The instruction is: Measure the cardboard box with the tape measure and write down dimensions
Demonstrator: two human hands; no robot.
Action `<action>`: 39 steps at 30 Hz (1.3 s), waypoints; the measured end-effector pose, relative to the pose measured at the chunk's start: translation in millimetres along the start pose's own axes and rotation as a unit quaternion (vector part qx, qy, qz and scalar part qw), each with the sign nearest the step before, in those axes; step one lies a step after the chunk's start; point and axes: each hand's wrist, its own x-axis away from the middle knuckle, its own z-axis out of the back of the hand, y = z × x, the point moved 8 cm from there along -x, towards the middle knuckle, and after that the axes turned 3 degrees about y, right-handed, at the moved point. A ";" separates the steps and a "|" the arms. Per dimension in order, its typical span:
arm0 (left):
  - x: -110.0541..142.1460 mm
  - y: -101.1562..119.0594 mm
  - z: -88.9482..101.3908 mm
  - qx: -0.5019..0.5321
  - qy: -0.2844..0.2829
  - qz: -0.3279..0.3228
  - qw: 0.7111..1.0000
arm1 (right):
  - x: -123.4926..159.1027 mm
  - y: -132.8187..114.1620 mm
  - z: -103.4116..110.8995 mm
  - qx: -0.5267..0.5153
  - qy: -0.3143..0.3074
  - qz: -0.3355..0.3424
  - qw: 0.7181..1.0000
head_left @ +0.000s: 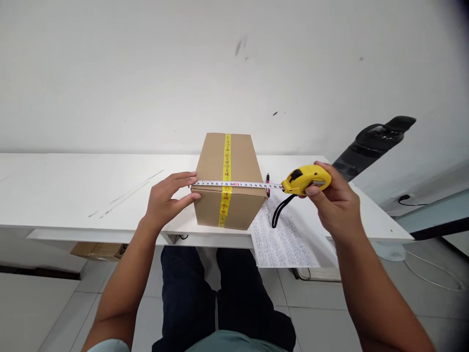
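Observation:
A closed cardboard box (240,156) with yellow printed tape (227,166) along its middle sits on the white desk. Across its top, near the front edge, runs the white blade (252,185) of a tape measure. My left hand (166,198) pinches the blade's end at the box's left front corner, fingertips against the cardboard. Off to the right, my right hand (335,200) grips the yellow tape measure case (306,180), held beyond the box's right edge. A black wrist strap (280,211) hangs from the case.
A handwritten sheet (284,234) overhangs the desk's front edge, right of the box. Behind the blade lies a red and black pen (267,179). A dark bottle-like object (373,146) stands at the right. Another cardboard box (97,250) is under the white desk (91,190).

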 end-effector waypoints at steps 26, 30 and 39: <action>23.2 -1.5 -18.9 0.007 0.106 0.059 0.993 | 9.3 9.9 1.3 -0.010 0.000 -0.012 1.000; 18.5 -1.2 -14.5 -0.010 0.077 0.078 0.994 | 3.9 16.7 -1.6 -0.023 -0.001 -0.018 1.000; 40.7 106.8 39.3 -0.152 0.096 -0.058 0.982 | 52.4 -35.9 -2.3 -0.062 -0.014 -0.017 0.998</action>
